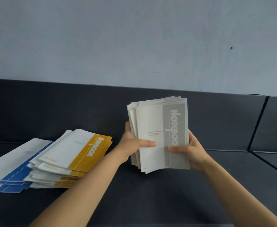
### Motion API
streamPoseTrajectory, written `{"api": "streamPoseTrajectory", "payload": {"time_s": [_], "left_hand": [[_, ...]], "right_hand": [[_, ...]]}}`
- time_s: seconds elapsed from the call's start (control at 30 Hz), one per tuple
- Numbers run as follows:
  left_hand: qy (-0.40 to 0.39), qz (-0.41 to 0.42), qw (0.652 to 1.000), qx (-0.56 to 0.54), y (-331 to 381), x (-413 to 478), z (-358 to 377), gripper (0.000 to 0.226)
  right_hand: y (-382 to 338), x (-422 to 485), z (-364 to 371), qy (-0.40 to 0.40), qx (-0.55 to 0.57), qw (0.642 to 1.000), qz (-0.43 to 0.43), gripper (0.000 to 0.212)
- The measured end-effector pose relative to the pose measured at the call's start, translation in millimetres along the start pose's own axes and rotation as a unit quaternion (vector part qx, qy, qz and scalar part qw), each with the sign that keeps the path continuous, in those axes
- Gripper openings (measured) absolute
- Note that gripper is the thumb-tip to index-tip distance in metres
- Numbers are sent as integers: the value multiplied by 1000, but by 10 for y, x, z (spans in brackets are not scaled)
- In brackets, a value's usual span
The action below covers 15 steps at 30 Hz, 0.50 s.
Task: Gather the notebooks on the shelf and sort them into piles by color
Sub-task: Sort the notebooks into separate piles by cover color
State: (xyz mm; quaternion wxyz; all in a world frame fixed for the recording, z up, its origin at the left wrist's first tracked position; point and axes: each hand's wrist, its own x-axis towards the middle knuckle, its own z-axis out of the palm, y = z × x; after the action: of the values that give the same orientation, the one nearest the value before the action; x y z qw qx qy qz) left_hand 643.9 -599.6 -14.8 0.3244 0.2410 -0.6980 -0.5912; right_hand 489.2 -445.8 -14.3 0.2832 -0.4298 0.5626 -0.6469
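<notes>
Both hands hold a stack of grey-striped notebooks upright above the dark surface, its lower edge near the surface. My left hand grips the stack's left side, thumb across the front cover. My right hand grips the right side, thumb on the grey stripe. To the left lies a pile of yellow-striped notebooks, loosely fanned. A pile of blue-striped notebooks lies at the far left, partly under the yellow pile's edge.
The dark grey surface has a raised dark back panel against a pale wall. A seam runs diagonally at the right, where another panel begins.
</notes>
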Motion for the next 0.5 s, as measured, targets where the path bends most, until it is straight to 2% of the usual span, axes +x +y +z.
{"api": "streamPoseTrajectory", "payload": {"time_s": [0.13, 0.33, 0.5], "left_hand": [[-1, 72, 997, 10, -110, 34, -69, 89], [-36, 73, 997, -12, -92, 90, -130, 100], [-32, 90, 994, -56, 6, 87, -123, 99]], "right_hand": [[118, 123, -1, -16, -36, 999, -15, 68], [217, 284, -87, -59, -19, 998, -5, 82], [152, 326, -161, -37, 37, 998, -46, 76]]}}
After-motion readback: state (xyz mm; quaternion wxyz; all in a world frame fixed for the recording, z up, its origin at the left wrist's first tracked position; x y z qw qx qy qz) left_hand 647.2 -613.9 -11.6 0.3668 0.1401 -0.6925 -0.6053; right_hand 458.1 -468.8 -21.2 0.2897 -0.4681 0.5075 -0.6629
